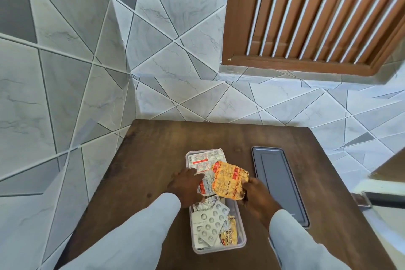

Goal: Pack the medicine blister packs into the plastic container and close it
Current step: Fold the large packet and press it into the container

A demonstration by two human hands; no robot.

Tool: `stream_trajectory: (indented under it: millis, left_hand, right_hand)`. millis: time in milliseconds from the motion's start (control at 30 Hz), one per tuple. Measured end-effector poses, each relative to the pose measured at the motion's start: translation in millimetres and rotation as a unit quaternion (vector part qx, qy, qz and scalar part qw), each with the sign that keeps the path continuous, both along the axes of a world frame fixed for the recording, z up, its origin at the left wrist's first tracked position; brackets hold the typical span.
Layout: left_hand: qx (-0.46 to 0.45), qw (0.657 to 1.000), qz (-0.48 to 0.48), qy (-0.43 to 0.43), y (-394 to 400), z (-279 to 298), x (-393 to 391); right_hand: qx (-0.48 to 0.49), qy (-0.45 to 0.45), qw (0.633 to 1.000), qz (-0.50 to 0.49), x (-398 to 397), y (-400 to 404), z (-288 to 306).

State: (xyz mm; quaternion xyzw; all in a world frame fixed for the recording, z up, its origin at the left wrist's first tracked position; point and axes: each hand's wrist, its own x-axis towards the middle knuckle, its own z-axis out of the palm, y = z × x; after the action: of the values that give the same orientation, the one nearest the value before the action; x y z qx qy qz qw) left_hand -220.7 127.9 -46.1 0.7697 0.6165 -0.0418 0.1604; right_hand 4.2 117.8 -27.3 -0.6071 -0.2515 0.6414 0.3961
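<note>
Two hands (188, 184) hiding container (219, 247) middle, sleeves cropped

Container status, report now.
Left hand pressing packs down in container. Right hand gripping crumpled orange blister pack, sticking above rim. Lid off, lying right of container.

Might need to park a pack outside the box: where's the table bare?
Bare wood lies left of the container, behind it toward the tiled wall, and narrowly between it and the lid. Crowded: inside the container, where left hand and right hand press the orange pack.
</note>
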Motion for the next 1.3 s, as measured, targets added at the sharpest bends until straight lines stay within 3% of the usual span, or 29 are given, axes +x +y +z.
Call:
stream_trajectory:
  millis: [267,400,600,767,867,933,1000,1067,1133,1200,1300]
  left_hand:
    - [0.054,0.994,0.052,-0.08,-29,13,-2]
    - [0.019,0.985,0.129,-0.115,-72,11,11]
    - [-0.023,0.982,0.18,-0.058,-110,14,53]
    - [0.018,0.997,0.079,0.007,-111,12,59]
    - [-0.004,1.0,0.017,0.021,-107,8,57]
    - [-0.008,0.999,0.03,-0.019,-105,10,54]
    - [0.022,0.99,0.104,-0.097,-100,15,45]
    - [0.037,0.959,0.205,-0.195,-94,16,31]
    - [-0.002,0.909,0.289,-0.302,-91,17,23]
    - [-0.03,0.889,0.301,-0.343,-89,16,22]
    - [-0.03,0.901,0.286,-0.325,-92,8,25]
  right_hand:
    - [0.043,0.021,0.996,-0.071,20,-3,6]
    - [0.053,0.001,0.995,-0.08,25,-7,4]
    - [0.063,-0.011,0.996,-0.063,14,-20,-2]
    - [0.089,-0.055,0.994,-0.033,10,-34,-3]
    - [0.095,-0.095,0.991,0.002,7,-45,-7]
    - [0.088,-0.107,0.99,0.014,4,-51,-10]
    - [0.078,-0.099,0.992,0.026,1,-56,-12]
    - [0.068,-0.078,0.994,0.037,-4,-61,-13]
    - [0.056,-0.065,0.995,0.05,-12,-68,-11]
    - [0.053,-0.119,0.988,0.086,-20,-75,-11]
    - [0.092,-0.281,0.947,0.127,-25,-84,-9]
